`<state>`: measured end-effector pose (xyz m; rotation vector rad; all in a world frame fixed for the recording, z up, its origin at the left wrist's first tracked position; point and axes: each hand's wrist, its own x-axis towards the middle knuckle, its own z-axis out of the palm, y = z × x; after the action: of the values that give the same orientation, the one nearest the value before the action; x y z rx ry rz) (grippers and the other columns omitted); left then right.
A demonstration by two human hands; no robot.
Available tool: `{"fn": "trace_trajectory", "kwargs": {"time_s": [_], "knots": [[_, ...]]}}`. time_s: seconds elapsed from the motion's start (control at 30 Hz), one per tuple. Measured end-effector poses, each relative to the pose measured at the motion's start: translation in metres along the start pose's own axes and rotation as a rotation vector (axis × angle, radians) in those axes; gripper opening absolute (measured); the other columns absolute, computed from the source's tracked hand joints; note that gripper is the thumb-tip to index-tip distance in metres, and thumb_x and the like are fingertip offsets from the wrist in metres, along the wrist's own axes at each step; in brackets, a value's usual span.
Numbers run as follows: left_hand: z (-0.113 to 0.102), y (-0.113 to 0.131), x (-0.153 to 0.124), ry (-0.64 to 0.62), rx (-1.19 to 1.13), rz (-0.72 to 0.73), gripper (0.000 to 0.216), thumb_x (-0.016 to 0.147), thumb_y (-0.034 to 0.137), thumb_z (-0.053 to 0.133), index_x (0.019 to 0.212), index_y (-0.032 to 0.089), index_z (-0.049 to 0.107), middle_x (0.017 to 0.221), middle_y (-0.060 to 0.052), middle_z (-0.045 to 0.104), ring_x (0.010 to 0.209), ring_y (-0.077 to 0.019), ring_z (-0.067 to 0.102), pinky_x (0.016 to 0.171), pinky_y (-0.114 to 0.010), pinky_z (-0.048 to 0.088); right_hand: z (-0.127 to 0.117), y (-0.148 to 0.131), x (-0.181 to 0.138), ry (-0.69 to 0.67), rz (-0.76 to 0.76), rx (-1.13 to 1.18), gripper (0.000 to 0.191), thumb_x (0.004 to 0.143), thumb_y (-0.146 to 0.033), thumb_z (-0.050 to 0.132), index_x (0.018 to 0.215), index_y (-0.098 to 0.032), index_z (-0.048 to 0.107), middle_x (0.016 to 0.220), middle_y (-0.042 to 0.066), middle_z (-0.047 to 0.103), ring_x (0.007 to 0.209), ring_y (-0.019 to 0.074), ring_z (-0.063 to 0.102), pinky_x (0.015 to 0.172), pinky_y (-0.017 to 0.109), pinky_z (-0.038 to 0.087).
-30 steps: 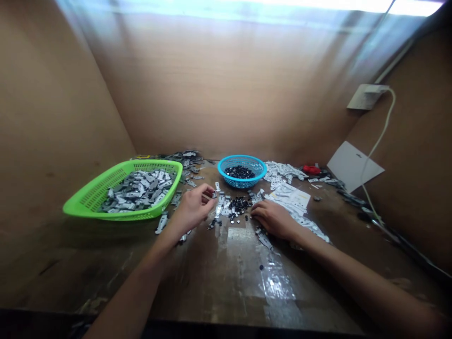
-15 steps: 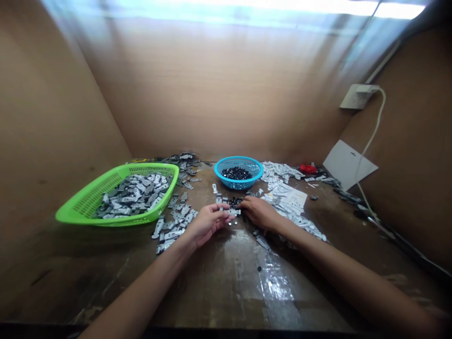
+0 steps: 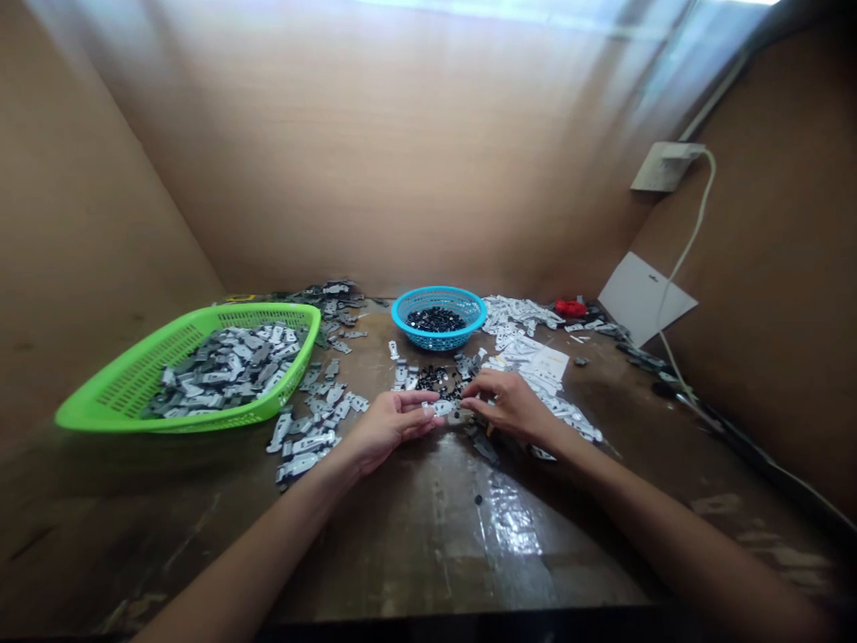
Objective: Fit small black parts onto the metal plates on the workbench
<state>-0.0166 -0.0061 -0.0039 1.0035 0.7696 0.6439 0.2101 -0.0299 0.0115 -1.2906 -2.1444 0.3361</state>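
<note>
My left hand (image 3: 388,424) and my right hand (image 3: 509,404) meet over the middle of the wooden table (image 3: 415,536). Between their fingertips is a small grey metal piece (image 3: 443,408); the left fingers pinch it, and the right fingertips are pressed together at its right end. Just behind the hands lies a small heap of black parts (image 3: 438,379) among loose grey metal pieces (image 3: 314,429). A blue basket (image 3: 438,317) of black parts stands further back.
A green basket (image 3: 127,393) full of grey metal pieces sits at the left. White pieces and paper (image 3: 542,362) spread to the right, with a red object (image 3: 569,308) behind. A wall socket (image 3: 662,165) and its white cable (image 3: 683,259) hang on the right wall.
My left hand came from beside the green basket to the middle, and my right hand rose off the table to meet it at the metal piece. The view has shifted slightly rightward.
</note>
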Motion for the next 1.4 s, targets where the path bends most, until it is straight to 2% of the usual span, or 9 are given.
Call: {"fn": "trace_trajectory", "kwargs": {"time_s": [0.17,0.47,0.63,0.83,1.0,1.4], "knots": [[0.0016,-0.0047,0.0004,-0.029,0.077,0.005,0.047,0.069,0.024,0.069,0.111,0.011,0.054,0.094,-0.014,0.066,0.088,-0.0176,0.063,0.082,-0.026,0.048,0.0027,-0.0069,-0.0015,-0.050,0.033,0.007,0.014,0.077,-0.032,0.060,0.077,-0.018,0.064,0.075,0.003,0.060,0.067,0.0130,0.052,0.063,0.024,0.036],[0.0038,-0.0054,-0.0018,-0.059,0.152,0.021,0.050,0.069,0.027,0.069,0.114,0.012,0.054,0.097,-0.015,0.065,0.088,-0.0201,0.063,0.081,-0.032,0.047,0.0041,-0.0058,-0.0041,-0.183,-0.018,-0.121,0.013,0.080,-0.032,0.056,0.081,-0.020,0.061,0.078,0.001,0.059,0.069,0.0125,0.052,0.063,0.023,0.032],[0.0042,-0.0046,-0.0028,-0.034,0.163,0.030,0.051,0.068,0.029,0.069,0.113,0.012,0.055,0.096,-0.015,0.065,0.086,-0.0195,0.063,0.078,-0.029,0.048,0.0064,-0.0055,-0.0048,-0.152,-0.017,-0.167,0.014,0.081,-0.033,0.055,0.083,-0.020,0.060,0.078,0.001,0.058,0.070,0.0125,0.051,0.062,0.023,0.031],[0.0045,-0.0049,-0.0023,-0.042,0.164,0.028,0.051,0.068,0.028,0.070,0.113,0.011,0.055,0.097,-0.016,0.065,0.086,-0.0204,0.063,0.080,-0.032,0.047,0.0062,-0.0060,-0.0053,-0.202,-0.033,-0.235,0.015,0.083,-0.035,0.053,0.082,-0.021,0.058,0.080,0.000,0.059,0.071,0.0127,0.052,0.061,0.022,0.029],[0.0047,-0.0048,-0.0027,-0.052,0.157,0.022,0.050,0.068,0.028,0.070,0.114,0.011,0.055,0.098,-0.016,0.065,0.085,-0.0190,0.063,0.077,-0.028,0.047,0.0055,-0.0077,-0.0061,-0.199,-0.039,-0.265,0.016,0.081,-0.037,0.055,0.081,-0.021,0.058,0.080,0.000,0.059,0.071,0.0125,0.052,0.060,0.022,0.029],[0.0029,-0.0019,-0.0012,-0.018,0.061,-0.003,0.049,0.070,0.022,0.069,0.114,0.009,0.053,0.097,-0.016,0.064,0.092,-0.0197,0.062,0.086,-0.028,0.046,0.0060,-0.0059,-0.0066,-0.096,-0.084,-0.160,0.012,0.083,-0.028,0.052,0.088,-0.021,0.060,0.083,0.002,0.058,0.071,0.0124,0.053,0.063,0.023,0.034]]}}
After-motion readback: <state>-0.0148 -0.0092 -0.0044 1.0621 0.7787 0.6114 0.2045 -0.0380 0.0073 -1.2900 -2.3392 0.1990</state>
